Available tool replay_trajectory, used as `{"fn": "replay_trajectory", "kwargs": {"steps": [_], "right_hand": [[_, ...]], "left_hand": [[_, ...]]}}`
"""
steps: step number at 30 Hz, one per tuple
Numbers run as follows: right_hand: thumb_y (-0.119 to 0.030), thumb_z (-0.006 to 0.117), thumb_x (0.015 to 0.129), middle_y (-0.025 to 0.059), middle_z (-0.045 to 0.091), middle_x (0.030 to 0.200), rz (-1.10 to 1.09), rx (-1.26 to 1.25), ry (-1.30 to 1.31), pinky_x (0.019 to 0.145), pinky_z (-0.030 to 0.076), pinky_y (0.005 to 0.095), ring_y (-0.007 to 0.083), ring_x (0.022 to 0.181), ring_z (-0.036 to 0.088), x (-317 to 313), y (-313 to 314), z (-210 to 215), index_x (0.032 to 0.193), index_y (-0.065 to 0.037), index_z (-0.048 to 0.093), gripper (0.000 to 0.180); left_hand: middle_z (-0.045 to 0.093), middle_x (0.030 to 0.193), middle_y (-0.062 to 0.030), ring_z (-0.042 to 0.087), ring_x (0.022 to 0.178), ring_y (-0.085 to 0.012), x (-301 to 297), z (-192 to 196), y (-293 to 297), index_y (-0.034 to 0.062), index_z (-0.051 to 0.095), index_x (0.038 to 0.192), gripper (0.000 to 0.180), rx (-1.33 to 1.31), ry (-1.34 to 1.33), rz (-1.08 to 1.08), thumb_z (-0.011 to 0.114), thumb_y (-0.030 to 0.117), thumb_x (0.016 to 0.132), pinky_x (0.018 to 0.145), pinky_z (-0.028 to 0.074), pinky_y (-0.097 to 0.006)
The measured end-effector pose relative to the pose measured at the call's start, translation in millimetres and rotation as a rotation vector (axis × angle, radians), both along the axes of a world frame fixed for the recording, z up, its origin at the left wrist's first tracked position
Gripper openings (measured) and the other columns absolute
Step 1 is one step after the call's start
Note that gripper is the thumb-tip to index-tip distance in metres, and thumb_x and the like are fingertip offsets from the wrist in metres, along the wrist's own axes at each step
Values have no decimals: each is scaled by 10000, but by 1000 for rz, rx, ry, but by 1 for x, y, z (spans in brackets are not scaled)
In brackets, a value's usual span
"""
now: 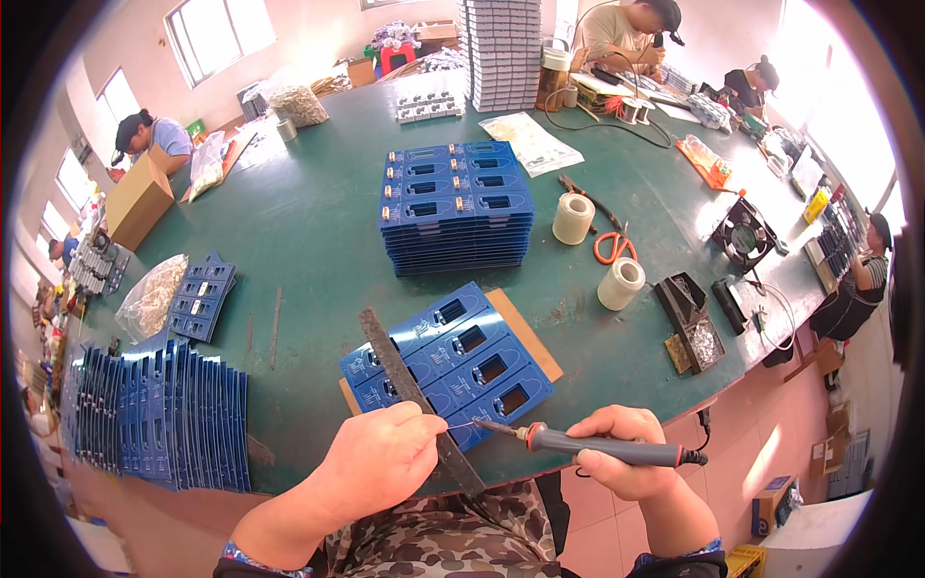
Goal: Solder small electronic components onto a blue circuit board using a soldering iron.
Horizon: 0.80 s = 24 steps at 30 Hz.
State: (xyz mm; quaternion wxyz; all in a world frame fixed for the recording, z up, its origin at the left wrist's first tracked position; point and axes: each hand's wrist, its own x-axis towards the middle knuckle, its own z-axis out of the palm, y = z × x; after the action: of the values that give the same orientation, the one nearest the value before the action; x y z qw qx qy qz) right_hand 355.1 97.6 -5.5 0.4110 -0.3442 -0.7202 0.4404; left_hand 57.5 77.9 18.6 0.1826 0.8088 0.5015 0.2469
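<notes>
- The blue board (453, 380), at the centre of this clock, lies aslant on a sheet of cardboard (530, 337) on the green table (318, 241).
- At 7 o'clock, the left hand (381, 458) pinches a thin wire (461, 425) between thumb and fingers, over the metal bar (405, 379).
- At 4 o'clock, the right hand (636, 480) grips the soldering iron (559, 441) like a pen, tip pointing to 9 o'clock and close to the wire's end; I cannot tell whether they touch.
- Those left fingertips sit near the tip; if it is hot, a slip or a short wire could burn them.
- The bar crosses the board from 10 to 6 o'clock. A knock from the left wrist could shift it and turn the board, spoiling the aim.
- A dwelling tip, I judge, could scorch the board; too much wire could bridge neighbouring spots.
- The cord (696, 457) bends behind the handle; a snag could jerk the tip.
- The board stack (458, 241) at 12 o'clock is tall, so a careless reach could topple it.
</notes>
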Motion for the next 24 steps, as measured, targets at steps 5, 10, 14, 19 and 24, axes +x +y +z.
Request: {"fn": "replay_trajectory", "kwargs": {"steps": [5,10,14,19,24], "right_hand": [[-143,730,806,117,683,762,1,-24,11,562,492,302,196,614,644,1,-2,2,949,28,676,229],[-145,733,802,127,689,776,5,5,-9,574,503,307,205,630,656,2,-3,4,946,26,678,231],[-145,715,800,135,689,762,7,19,-8,563,497,295,197,619,657,1,-3,4,923,49,663,236],[-140,698,795,141,688,747,1,68,2,552,493,284,190,595,653,2,-4,2,894,73,648,240],[-164,735,794,128,684,767,-2,41,0,574,499,306,205,630,657,8,-7,0,924,31,671,243]], "left_hand": [[608,743,-86,619,628,-262,3,1,-1,30,699,927,143,5,13,-9,641,18,796,565,506,-347],[618,756,-87,628,637,-263,6,2,-1,34,703,922,141,3,37,-12,644,26,795,575,516,-348],[619,758,-86,632,640,-264,8,1,0,36,704,921,139,-13,32,-14,642,32,796,577,519,-351],[622,762,-86,630,639,-269,10,1,-2,36,706,925,146,-3,41,-21,643,30,794,578,520,-354],[609,789,-95,637,691,-291,8,4,-7,29,684,951,149,-30,45,-33,632,70,818,594,525,-382]]}}
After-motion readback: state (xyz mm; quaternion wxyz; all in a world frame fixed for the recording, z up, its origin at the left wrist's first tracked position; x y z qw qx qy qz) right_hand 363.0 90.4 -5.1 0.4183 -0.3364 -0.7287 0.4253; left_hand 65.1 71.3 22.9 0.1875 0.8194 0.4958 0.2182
